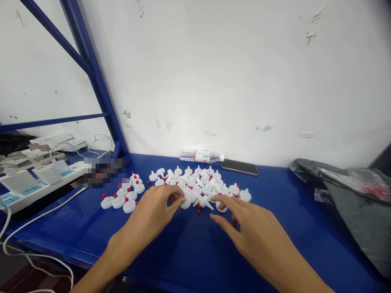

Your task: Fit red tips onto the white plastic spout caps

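Many white squeeze-bottle nozzle caps lie in a loose pile on the blue table [189,252]. My left hand [159,205] is at the pile's near edge, thumb and fingertips pinched at the spout of a white nozzle cap [185,203]. Over on the right, my right hand [244,221] has its thumb and index finger apart, close to another nozzle cap [221,207], with nothing held. Small red tips [198,211] lie loose between the hands. Left of my left hand stands a group of nozzle caps with red tips fitted [118,201].
Behind the pile lie a water bottle [201,156] and a phone [240,167]. A grey plastic bag [351,203] covers the right side. Power strips [39,185] with white cables sit at the left, beside a blue metal frame [91,77]. A white wall rises behind.
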Tool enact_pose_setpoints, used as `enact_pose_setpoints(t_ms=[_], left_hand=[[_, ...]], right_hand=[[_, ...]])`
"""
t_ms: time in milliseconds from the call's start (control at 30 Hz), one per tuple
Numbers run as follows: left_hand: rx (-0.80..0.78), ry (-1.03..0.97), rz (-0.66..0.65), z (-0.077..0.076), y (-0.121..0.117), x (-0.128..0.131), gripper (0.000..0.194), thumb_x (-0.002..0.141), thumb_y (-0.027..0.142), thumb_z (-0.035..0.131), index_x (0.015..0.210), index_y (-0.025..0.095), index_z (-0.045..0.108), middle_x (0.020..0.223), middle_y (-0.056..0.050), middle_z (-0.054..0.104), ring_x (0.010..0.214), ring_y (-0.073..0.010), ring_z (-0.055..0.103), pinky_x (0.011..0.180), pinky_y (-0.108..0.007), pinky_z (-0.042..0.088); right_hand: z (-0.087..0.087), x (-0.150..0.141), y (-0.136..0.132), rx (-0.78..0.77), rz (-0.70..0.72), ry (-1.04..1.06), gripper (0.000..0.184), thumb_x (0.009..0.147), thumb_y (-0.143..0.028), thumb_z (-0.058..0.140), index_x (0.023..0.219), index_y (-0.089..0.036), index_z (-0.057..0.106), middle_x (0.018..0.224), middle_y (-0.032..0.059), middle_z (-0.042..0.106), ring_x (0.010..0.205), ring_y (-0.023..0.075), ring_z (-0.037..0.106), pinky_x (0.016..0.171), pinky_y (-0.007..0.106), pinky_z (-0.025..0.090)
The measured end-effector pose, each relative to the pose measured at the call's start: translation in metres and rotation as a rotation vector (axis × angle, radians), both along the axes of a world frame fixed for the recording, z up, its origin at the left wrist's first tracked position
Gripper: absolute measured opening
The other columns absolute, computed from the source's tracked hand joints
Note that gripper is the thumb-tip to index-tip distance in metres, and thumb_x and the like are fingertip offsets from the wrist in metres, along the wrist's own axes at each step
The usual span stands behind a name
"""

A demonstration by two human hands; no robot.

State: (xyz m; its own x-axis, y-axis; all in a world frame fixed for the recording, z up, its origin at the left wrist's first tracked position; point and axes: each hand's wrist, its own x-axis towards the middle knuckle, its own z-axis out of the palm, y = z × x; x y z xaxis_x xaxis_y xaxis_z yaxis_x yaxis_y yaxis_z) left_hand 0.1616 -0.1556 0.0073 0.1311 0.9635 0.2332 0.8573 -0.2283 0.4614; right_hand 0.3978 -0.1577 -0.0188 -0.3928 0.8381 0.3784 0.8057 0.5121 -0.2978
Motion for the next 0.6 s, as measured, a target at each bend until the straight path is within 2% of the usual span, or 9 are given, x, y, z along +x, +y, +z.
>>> enact_pose_setpoints(t_ms=[100,133,200,233,300,400,500,533,600], left_hand=[[-0.103,-0.296,-0.125,0.014,-0.013,0.01,0.016,0.09,0.034,0.065,0.089,0.024,0.078,0.086,0.001,0.078,0.074,-0.0162,0.067,0.066,-0.026,0.046],[-0.135,-0.379,-0.161,0.017,-0.016,0.013,0.016,0.089,0.034,0.067,0.089,0.024,0.078,0.087,0.001,0.079,0.076,-0.0162,0.068,0.066,-0.025,0.047],[-0.158,-0.477,-0.188,0.019,-0.018,0.019,0.015,0.086,0.035,0.069,0.089,0.023,0.079,0.086,0.001,0.079,0.076,-0.0166,0.069,0.064,-0.025,0.047],[-0.146,-0.493,-0.178,0.019,-0.018,0.02,0.016,0.085,0.035,0.07,0.09,0.023,0.079,0.085,0.0,0.079,0.074,-0.0166,0.068,0.063,-0.025,0.047],[-0.1,-0.486,-0.131,0.016,-0.013,0.019,0.017,0.084,0.036,0.071,0.089,0.022,0.079,0.083,0.0,0.079,0.069,-0.016,0.066,0.059,-0.025,0.045],[-0.095,-0.484,-0.094,0.012,-0.007,0.016,0.017,0.085,0.035,0.07,0.084,0.02,0.078,0.077,-0.001,0.077,0.066,-0.015,0.064,0.056,-0.024,0.043],[-0.159,-0.508,-0.134,0.01,-0.008,0.018,0.015,0.086,0.032,0.069,0.084,0.02,0.078,0.075,0.0,0.076,0.064,-0.0138,0.064,0.055,-0.023,0.043],[-0.171,-0.515,-0.153,0.01,-0.008,0.02,0.015,0.087,0.032,0.069,0.084,0.02,0.078,0.076,0.0,0.076,0.065,-0.0137,0.065,0.055,-0.023,0.043],[-0.171,-0.511,-0.183,0.008,-0.009,0.022,0.015,0.088,0.033,0.068,0.087,0.021,0.078,0.079,0.001,0.077,0.069,-0.0141,0.066,0.057,-0.023,0.045]], right_hand=[[0.003,-0.005,-0.004,-0.015,0.044,0.058,0.051,0.089,-0.045,0.072,0.137,-0.035,0.058,0.11,0.0012,0.078,0.085,0.0249,0.076,0.067,0.032,0.054],[0.005,-0.006,-0.005,-0.023,0.071,0.071,0.047,0.089,-0.044,0.072,0.134,-0.034,0.06,0.109,0.0009,0.078,0.086,0.0243,0.076,0.068,0.031,0.054],[0.008,-0.007,-0.006,-0.045,0.122,0.078,0.026,0.095,-0.036,0.065,0.12,-0.033,0.068,0.104,-0.0013,0.078,0.084,0.0226,0.076,0.067,0.03,0.052],[0.009,-0.007,-0.006,-0.056,0.142,0.079,0.017,0.098,-0.032,0.061,0.112,-0.033,0.07,0.1,-0.0025,0.078,0.083,0.0215,0.075,0.068,0.03,0.052],[0.011,-0.006,-0.006,-0.053,0.144,0.092,0.019,0.101,-0.028,0.054,0.103,-0.033,0.072,0.097,-0.0034,0.078,0.081,0.0205,0.075,0.071,0.03,0.051],[0.008,-0.005,-0.006,-0.025,0.108,0.102,0.023,0.098,-0.033,0.06,0.12,-0.035,0.069,0.105,-0.0012,0.078,0.085,0.0226,0.076,0.074,0.033,0.052],[0.005,-0.006,-0.008,-0.04,0.078,0.079,0.05,0.09,-0.045,0.071,0.137,-0.034,0.058,0.114,0.0016,0.077,0.093,0.0273,0.075,0.071,0.035,0.053],[0.005,-0.007,-0.008,-0.052,0.071,0.076,0.052,0.089,-0.048,0.072,0.137,-0.035,0.058,0.113,0.0011,0.077,0.091,0.0273,0.075,0.07,0.035,0.053],[0.006,-0.007,-0.008,-0.067,0.054,0.074,0.041,0.091,-0.048,0.069,0.13,-0.036,0.062,0.107,-0.0021,0.078,0.084,0.0249,0.075,0.068,0.034,0.052]])
